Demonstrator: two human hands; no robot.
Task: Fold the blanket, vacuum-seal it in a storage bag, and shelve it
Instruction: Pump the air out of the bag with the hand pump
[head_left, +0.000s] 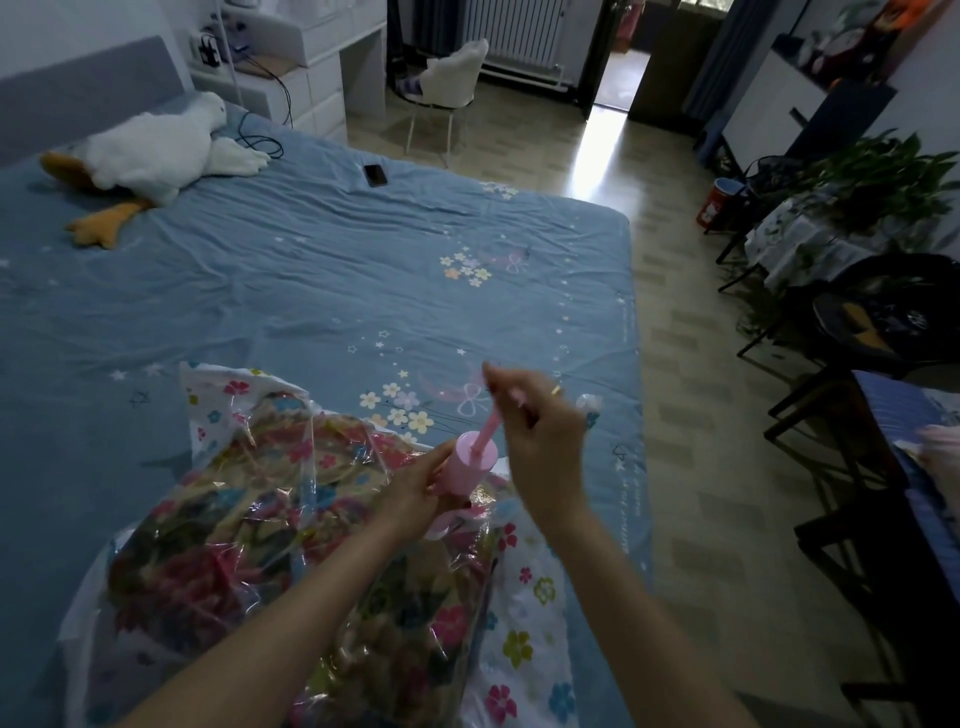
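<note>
A big bed (311, 270) with a blue sheet fills most of the view. On its near side lies a see-through bag (270, 545) with flowers printed on it. The blanket (223, 551) is inside the bag, folded, with bright flowers of its own.

A white toy goose (150, 150) lies far off at the head of the bed. A dark phone (375, 175) lies on the sheet, well apart from the bag.

A pink pump (470, 462) stands on top of the bag, near its far right part. The left hand (415, 486) is curled round the fat body of the pump, just above the bag. The pump's thin rod sticks up and out of the body. The right hand (540, 421) is up higher, with its fingers curled round the top of the rod. That hand looks blurry. There is a ring (556, 389) on one finger. The blanket lies under and to the left of both hands, and the fingers do not touch it.
</note>
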